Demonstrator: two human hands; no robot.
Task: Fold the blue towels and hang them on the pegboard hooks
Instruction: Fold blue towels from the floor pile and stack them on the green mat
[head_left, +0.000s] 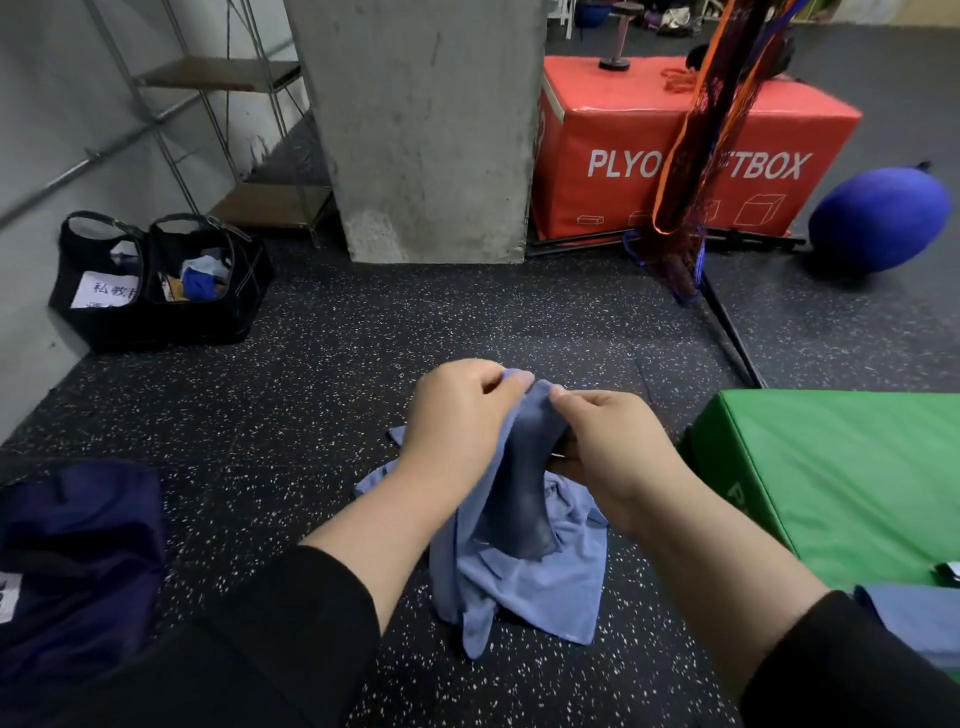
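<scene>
A light blue towel hangs crumpled between my hands, its lower part draping down to the speckled black floor. My left hand pinches the towel's top edge from the left. My right hand pinches the same edge from the right, the two hands close together. Another blue towel lies on the green box at the lower right, partly cut off by the frame. No pegboard or hooks are in view.
A green padded box stands at the right. A red plyo box and blue ball sit behind, by a concrete pillar. Two black bags rest at the left wall. A dark navy bag lies at lower left.
</scene>
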